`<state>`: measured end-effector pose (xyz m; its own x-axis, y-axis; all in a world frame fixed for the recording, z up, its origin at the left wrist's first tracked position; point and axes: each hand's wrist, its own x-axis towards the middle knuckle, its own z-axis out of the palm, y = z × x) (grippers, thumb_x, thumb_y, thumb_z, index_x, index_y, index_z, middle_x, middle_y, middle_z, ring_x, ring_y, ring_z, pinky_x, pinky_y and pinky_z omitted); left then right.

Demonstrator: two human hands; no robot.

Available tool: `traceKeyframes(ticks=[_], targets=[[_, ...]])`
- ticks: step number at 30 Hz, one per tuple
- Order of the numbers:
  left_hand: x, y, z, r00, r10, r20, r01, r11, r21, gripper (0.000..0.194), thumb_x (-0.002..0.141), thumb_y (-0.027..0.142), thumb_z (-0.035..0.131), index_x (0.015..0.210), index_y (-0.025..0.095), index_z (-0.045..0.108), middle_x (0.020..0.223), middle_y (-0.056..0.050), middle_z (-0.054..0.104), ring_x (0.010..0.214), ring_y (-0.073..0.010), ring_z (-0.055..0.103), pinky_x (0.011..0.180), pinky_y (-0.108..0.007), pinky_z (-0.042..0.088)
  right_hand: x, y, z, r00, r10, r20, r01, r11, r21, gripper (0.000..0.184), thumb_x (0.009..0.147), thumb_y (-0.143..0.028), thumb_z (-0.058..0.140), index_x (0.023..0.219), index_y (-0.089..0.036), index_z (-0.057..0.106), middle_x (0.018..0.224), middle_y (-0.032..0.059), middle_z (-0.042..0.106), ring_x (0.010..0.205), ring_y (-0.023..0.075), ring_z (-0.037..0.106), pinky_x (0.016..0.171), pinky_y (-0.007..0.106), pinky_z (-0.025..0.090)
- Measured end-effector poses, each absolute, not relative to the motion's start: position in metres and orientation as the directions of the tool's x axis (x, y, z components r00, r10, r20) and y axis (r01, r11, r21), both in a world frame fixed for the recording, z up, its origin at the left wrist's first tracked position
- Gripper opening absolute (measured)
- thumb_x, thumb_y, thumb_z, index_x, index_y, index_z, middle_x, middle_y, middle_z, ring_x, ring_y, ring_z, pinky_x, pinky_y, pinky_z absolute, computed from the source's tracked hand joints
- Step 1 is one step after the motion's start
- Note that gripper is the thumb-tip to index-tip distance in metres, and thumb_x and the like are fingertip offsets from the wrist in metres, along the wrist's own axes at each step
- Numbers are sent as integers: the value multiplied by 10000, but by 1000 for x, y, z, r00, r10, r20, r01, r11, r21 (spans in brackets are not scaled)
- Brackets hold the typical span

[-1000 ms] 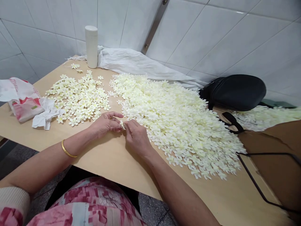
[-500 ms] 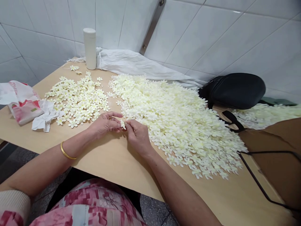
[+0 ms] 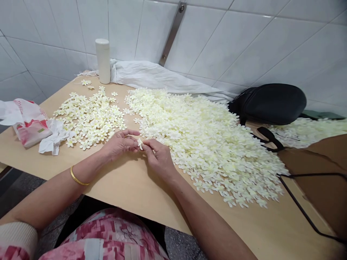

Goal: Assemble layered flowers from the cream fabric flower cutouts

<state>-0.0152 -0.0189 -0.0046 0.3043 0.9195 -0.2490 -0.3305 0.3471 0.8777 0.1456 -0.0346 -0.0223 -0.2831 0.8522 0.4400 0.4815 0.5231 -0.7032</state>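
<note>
Between my two hands is one small pale-yellow artificial flower (image 3: 140,144), held just above the table near its front middle. My left hand (image 3: 121,145) pinches it from the left with the fingertips, the upper fingers slightly apart. From the right, the thumb and forefinger of my right hand (image 3: 158,156) close on the same flower. Beyond my left hand lies a smaller, loose spread of flowers (image 3: 92,115). A much larger, thick heap of whiter flowers (image 3: 206,137) stretches from behind my right hand toward the right.
A white cylindrical bottle (image 3: 103,62) stands at the back by a white cloth (image 3: 151,76) along the tiled wall. Crumpled tissue (image 3: 55,136) and a red-and-white packet (image 3: 31,126) lie at left. A black bag (image 3: 273,104) and brown cardboard (image 3: 317,173) stand at right.
Both hands keep their pinch on the small flower, which has turned slightly between the fingertips. The view has shifted a little, so the far objects sit lower in the picture.
</note>
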Motion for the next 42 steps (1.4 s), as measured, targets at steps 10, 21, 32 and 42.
traceKeyframes(ticks=[10, 21, 32, 42], targets=[[-16, -18, -7, 310, 919, -244, -349, 349, 870, 374, 584, 10, 642, 942, 99, 581, 594, 15, 615, 503, -95, 587, 555, -230, 473, 145, -35, -27, -277, 825, 493, 540, 558, -630, 224, 867, -167, 401, 746, -175, 589, 667, 25, 582, 614, 133, 529, 589, 246, 410], [-12, -22, -3, 264, 931, -251, -305, 328, 894, 391, 553, 7, 659, 920, 120, 584, 600, 31, 608, 494, -94, 585, 576, -244, 458, 145, -34, -28, -281, 823, 493, 537, 561, -631, 223, 855, -151, 419, 699, -181, 576, 642, 15, 577, 602, 130, 525, 584, 240, 399], [-11, -23, -2, 250, 941, -228, -295, 298, 908, 321, 612, 40, 629, 920, 106, 565, 549, 17, 602, 459, -92, 558, 543, -228, 444, 143, -33, -31, -326, 789, 520, 617, 595, -515, 187, 823, -88, 399, 728, -175, 534, 654, 24, 550, 590, 135, 493, 566, 239, 370], [-10, -23, 1, 239, 943, -231, -308, 299, 903, 288, 642, 84, 643, 919, 108, 569, 519, 3, 593, 466, -88, 545, 516, -216, 451, 143, -32, -33, -386, 759, 524, 656, 626, -422, 181, 789, -62, 373, 770, -187, 503, 718, 56, 541, 650, 174, 481, 597, 267, 379]])
